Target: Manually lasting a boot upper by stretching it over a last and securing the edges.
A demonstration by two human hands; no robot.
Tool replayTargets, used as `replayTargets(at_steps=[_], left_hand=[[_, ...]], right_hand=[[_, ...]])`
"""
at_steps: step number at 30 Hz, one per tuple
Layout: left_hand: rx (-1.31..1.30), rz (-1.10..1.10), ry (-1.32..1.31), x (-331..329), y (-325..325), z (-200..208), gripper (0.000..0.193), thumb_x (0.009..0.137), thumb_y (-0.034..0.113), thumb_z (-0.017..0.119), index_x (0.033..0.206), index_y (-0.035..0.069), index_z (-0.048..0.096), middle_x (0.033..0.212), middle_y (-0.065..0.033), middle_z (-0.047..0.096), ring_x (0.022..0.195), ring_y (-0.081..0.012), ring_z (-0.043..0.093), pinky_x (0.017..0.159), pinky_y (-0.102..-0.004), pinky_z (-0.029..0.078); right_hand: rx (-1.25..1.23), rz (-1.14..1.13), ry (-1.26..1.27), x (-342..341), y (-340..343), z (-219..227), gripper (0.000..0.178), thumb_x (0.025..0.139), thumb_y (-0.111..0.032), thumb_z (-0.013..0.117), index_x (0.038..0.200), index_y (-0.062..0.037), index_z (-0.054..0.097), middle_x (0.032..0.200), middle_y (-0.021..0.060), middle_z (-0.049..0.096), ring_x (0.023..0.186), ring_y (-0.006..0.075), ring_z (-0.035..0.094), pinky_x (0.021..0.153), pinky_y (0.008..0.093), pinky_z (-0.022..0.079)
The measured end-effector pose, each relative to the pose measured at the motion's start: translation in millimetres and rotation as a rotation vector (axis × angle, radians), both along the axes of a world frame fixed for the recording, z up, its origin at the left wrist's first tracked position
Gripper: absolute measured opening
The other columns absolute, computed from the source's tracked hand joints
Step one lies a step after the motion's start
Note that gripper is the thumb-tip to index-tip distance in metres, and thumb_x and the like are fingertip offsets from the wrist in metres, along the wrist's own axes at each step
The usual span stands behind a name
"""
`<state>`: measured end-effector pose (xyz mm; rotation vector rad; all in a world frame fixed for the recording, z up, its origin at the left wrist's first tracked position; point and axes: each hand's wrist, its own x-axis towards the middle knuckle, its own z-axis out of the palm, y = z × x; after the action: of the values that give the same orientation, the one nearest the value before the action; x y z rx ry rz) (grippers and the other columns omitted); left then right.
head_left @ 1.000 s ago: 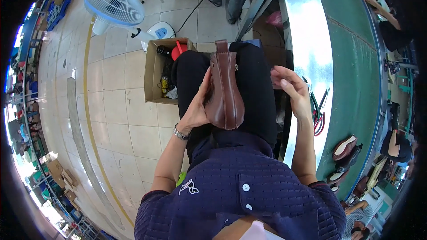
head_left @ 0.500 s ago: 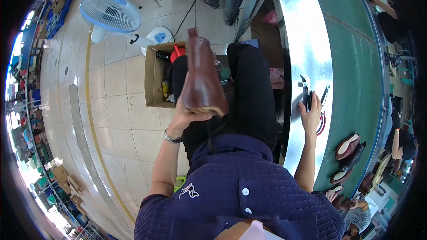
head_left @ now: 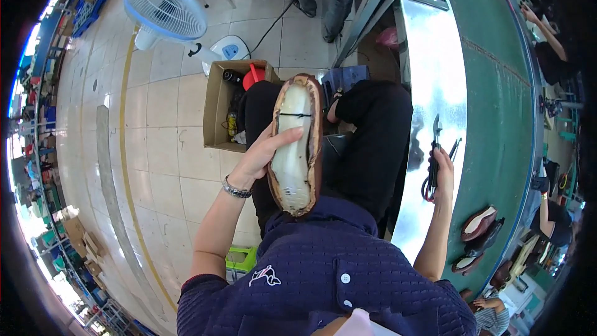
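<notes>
shoe: brown leather upper on a last, held sole-side up over the person's lap; pale bottom faces the camera, leather margin wrapped round its rim, a dark thread or line across the toe end.
left hand: left hand is wrapped round the shoe's left edge, thumb lying on the pale bottom, fingers behind. Firm hold.
right hand: right hand sits out to the right on the tabletop, fingers closed round the handles of a dark plier-like tool; tool tip points away from the body.
step: looks like tool pickup, with the shoe bottom presented for work on the margin.
next move: probably needs the tool brought left across the lap to the shoe rim, left hand keeping the bottom steady and tilted.
around: cardboard box of odds and ends on the floor just beyond the left hand; fan farther off; finished shoes on the green belt, nearer the body than the right hand.
in the way: nothing between the hands but the person's knees; tabletop edge is close to the right wrist.
</notes>
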<state>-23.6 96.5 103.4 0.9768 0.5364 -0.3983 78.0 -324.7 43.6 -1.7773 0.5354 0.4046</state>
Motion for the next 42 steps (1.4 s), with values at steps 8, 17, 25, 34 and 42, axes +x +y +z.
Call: replayTargets(at_steps=[8,17,25,34,42], left_hand=[[0.018,0.045,-0.040,9.6,-23.1,4.8,0.062,0.089,0.033,0.067,0.135,0.002,0.041,0.119,-0.0086,0.059,0.104,-0.0148,0.059,0.089,-0.0305,0.049],[0.040,0.065,-0.077,26.8,-30.4,-24.3,0.068,0.089,0.039,0.066,0.135,-0.002,0.038,0.124,-0.0119,0.055,0.112,-0.0174,0.054,0.097,-0.0322,0.043],[0.809,0.276,-0.369,46.6,-9.4,-12.8,0.054,0.084,0.028,0.072,0.126,0.001,0.052,0.108,-0.0130,0.059,0.088,-0.0222,0.063,0.073,-0.0312,0.053],[1.183,0.213,-0.536,54.3,-13.9,-13.0,0.028,0.090,0.011,0.060,0.113,-0.005,0.061,0.093,-0.0176,0.065,0.077,-0.0285,0.065,0.071,-0.0329,0.052],[1.452,0.054,-0.731,55.9,-4.3,-18.0,0.031,0.091,0.006,0.054,0.119,-0.007,0.055,0.095,-0.0217,0.065,0.084,-0.0348,0.065,0.073,-0.0394,0.053]], right_hand=[[0.617,0.321,0.124,7.7,104.7,88.5,0.079,0.075,-0.026,0.078,0.141,-0.0064,0.039,0.098,0.0123,0.069,0.054,0.0142,0.062,0.036,0.0126,0.035],[0.628,0.634,0.330,9.9,182.9,136.6,0.079,0.085,0.002,0.053,0.153,-0.0115,0.015,0.114,0.0281,0.061,0.092,0.0274,0.068,0.065,0.0238,0.057],[0.501,0.804,0.504,34.1,213.6,151.5,0.074,0.097,-0.009,0.048,0.153,-0.0110,0.001,0.120,0.0245,0.061,0.109,0.0286,0.062,0.092,0.0343,0.047],[0.340,0.909,0.526,53.2,229.4,149.3,0.068,0.099,-0.014,0.049,0.153,-0.0105,0.008,0.107,0.0153,0.063,0.101,0.0244,0.064,0.084,0.0332,0.052],[0.208,1.046,0.219,37.9,231.6,135.3,0.059,0.100,-0.008,0.044,0.151,-0.0086,0.015,0.083,0.0055,0.054,0.068,0.0113,0.056,0.061,0.0291,0.050]])
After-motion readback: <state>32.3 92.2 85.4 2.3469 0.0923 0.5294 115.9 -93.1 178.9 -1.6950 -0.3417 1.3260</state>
